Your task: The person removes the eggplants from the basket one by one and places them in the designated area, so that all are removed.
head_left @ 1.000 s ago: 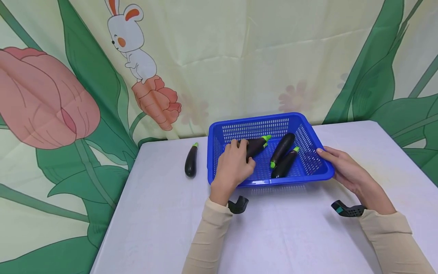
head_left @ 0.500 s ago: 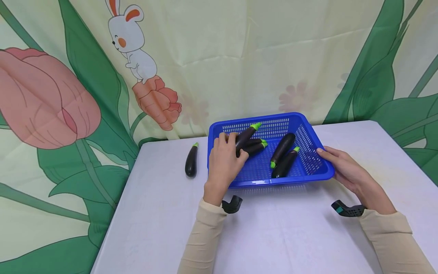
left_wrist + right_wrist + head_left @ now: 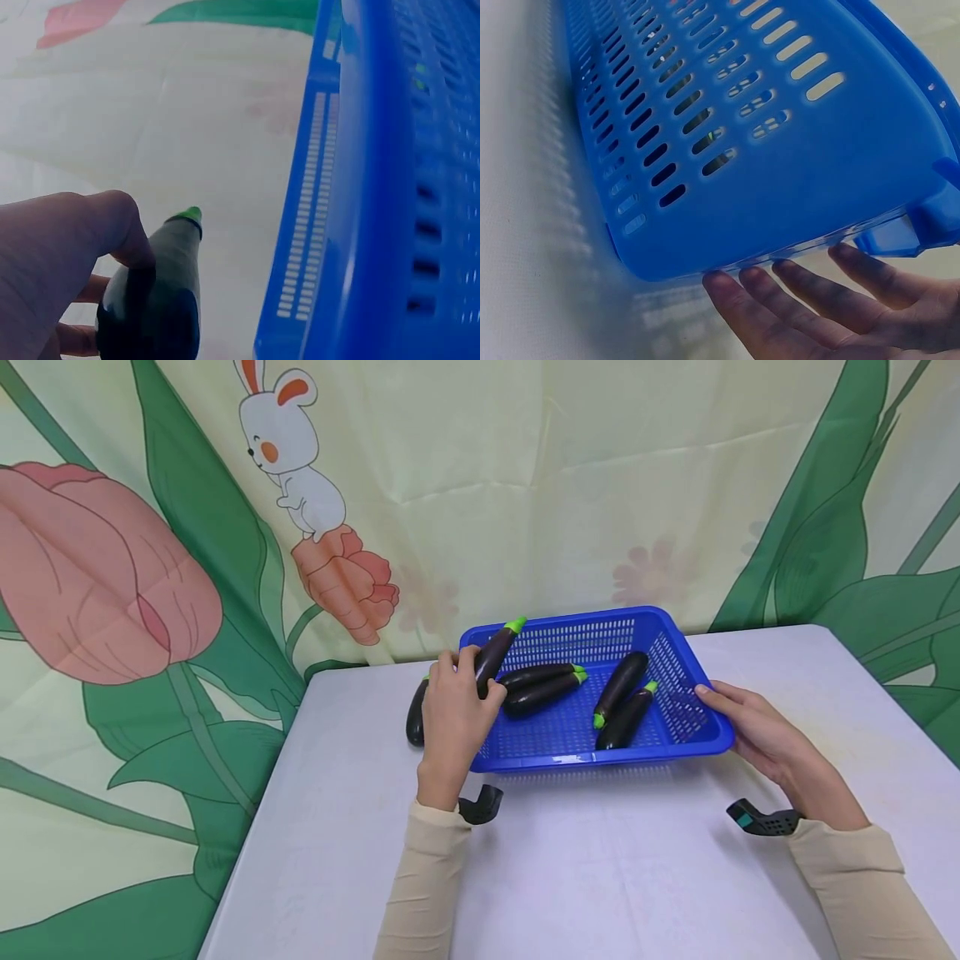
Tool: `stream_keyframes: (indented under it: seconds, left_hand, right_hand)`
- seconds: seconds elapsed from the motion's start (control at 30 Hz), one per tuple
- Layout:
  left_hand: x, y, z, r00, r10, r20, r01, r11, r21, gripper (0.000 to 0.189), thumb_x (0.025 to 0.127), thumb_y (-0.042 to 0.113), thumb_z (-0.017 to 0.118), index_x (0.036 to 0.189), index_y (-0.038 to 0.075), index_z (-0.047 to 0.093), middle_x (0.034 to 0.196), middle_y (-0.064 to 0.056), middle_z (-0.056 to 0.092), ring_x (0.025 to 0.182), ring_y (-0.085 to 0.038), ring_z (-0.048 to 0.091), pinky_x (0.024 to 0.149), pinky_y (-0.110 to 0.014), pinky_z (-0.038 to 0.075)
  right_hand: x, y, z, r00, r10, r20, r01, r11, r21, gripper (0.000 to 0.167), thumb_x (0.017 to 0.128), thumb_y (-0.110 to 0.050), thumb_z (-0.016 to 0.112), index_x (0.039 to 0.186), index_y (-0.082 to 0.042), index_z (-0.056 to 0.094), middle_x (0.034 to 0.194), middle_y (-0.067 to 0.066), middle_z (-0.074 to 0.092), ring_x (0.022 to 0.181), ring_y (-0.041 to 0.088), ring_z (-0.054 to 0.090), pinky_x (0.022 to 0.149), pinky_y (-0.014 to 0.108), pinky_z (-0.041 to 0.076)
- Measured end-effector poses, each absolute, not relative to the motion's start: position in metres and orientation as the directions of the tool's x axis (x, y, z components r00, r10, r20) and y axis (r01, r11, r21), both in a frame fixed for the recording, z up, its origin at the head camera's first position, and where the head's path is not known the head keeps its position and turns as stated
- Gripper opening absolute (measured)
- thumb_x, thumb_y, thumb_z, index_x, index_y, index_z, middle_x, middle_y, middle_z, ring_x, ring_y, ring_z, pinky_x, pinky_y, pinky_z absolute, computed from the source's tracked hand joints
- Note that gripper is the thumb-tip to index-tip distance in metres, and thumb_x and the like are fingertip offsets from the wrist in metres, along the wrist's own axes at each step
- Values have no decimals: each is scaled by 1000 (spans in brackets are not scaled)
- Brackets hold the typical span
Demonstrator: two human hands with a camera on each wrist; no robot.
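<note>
White tabletop [image 3: 600,877], cream cloth backdrop with printed tulips, leaves and a rabbit [image 3: 480,443]: glossy dark purple eggplant with green cap [image 3: 497,652] in hand

Landmark: rectangular blue plastic basket with slotted walls [image 3: 555,762], on the tabletop toward the backdrop. Left hand [image 3: 453,710], at the basket's left end, grips the eggplant, thumb and fingers around its body. Head view: that eggplant slants across the basket's left rim, cap up and pointing to the backdrop. Left wrist view: it shows to the left of the basket wall, with a visible gap between.

Right hand [image 3: 761,727] holds the basket at its near right corner: thumb on the rim, fingertips against the outside, seen in the right wrist view.

Inside the basket, left half: two dark eggplants side by side [image 3: 543,695], caps pointing right. Right half: another dark pair, also side by side [image 3: 622,681]; one cap faces the person, the other faces the backdrop. Outside, just left of the basket: one loose eggplant on the tabletop [image 3: 415,720], partly hidden by the left hand.

Beige sleeves [image 3: 855,860] on both arms, black wrist mounts [image 3: 482,806] below the basket's near rim.
</note>
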State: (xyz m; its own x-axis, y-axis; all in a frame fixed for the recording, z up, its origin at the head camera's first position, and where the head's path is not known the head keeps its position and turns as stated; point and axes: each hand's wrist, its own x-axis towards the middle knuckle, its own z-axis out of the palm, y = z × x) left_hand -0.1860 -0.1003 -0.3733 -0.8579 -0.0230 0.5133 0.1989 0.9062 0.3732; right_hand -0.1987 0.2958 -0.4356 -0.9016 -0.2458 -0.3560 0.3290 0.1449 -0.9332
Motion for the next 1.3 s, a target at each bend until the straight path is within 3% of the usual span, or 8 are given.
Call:
stream_keyframes:
  seconds: [0.13, 0.23, 0.4, 0.5, 0.57, 0.67, 0.8, 1.3]
  left_hand:
    - [-186, -113, -375, -861, -50, 506, 156, 921, 356, 42, 94, 23, 68, 134, 11, 64, 117, -15, 64, 99, -33, 63, 74, -49, 57]
    - [-187, -125, -376, -862, -77, 501, 118, 931, 346, 42, 94, 23, 68, 134, 12, 64, 119, -16, 64, 101, -35, 63, 75, -52, 56]
    - [-189, -144, -378, -862, -136, 488, 52, 934, 353, 40, 95, 20, 66, 134, 11, 64, 120, -17, 64, 103, -38, 64, 78, -54, 55]
    - [-189, -153, -380, -866, -172, 470, 17, 928, 372, 39, 96, 19, 64, 134, 11, 63, 121, -18, 64, 104, -39, 64, 79, -55, 53]
    - [-188, -159, -381, -867, -195, 459, -5, 924, 384, 39, 96, 18, 64, 134, 10, 62, 122, -20, 64, 105, -40, 64, 80, -56, 53]
    - [-188, -167, -384, -867, -228, 443, -34, 914, 404, 40, 96, 17, 64, 135, 9, 62, 122, -22, 64, 106, -41, 64, 80, -59, 53]
    - [-189, -175, -388, -873, -263, 410, -70, 901, 428, 41, 96, 15, 64, 137, 8, 62, 122, -23, 64, 108, -44, 64, 83, -61, 54]
    - [-193, -207, -403, -877, -408, 254, -226, 816, 531, 43, 97, 10, 68, 139, 5, 63, 125, -26, 66, 115, -48, 65, 91, -65, 54]
  right_hand:
    - [-199, 295, -435, -902, -245, -356, 327, 151, -933, 88, 109, -50, 45, 167, -5, -3, 147, 7, 44, 104, -5, 66, 88, 22, 60]
    - [-199, 294, -435, -902, -245, -356, 325, 155, -933, 87, 109, -51, 43, 167, -5, -4, 161, 22, 29, 103, -6, 65, 88, 21, 59]
    - [-198, 294, -434, -901, -247, -356, 325, 157, -933, 87, 110, -51, 42, 167, -5, -4, 168, 28, 16, 103, -8, 64, 87, 20, 59]
    - [-198, 294, -434, -902, -245, -355, 324, 160, -933, 87, 109, -51, 42, 167, -5, -4, 166, 26, 20, 103, -7, 65, 87, 21, 59]
    - [-198, 295, -434, -903, -242, -355, 324, 160, -933, 87, 109, -51, 43, 167, -5, -3, 159, 21, 33, 103, -6, 65, 88, 21, 59]
    - [-198, 295, -434, -904, -240, -354, 324, 158, -933, 88, 109, -51, 45, 167, -5, -2, 140, 1, 50, 104, -5, 66, 88, 22, 60]
    - [-198, 295, -434, -904, -244, -351, 323, 148, -935, 88, 109, -50, 46, 167, -4, -2, 121, -19, 55, 103, -4, 67, 88, 22, 60]
    - [-197, 295, -433, -903, -252, -347, 326, 124, -937, 88, 109, -48, 47, 167, -3, -3, 116, -23, 60, 104, -3, 68, 87, 23, 60]
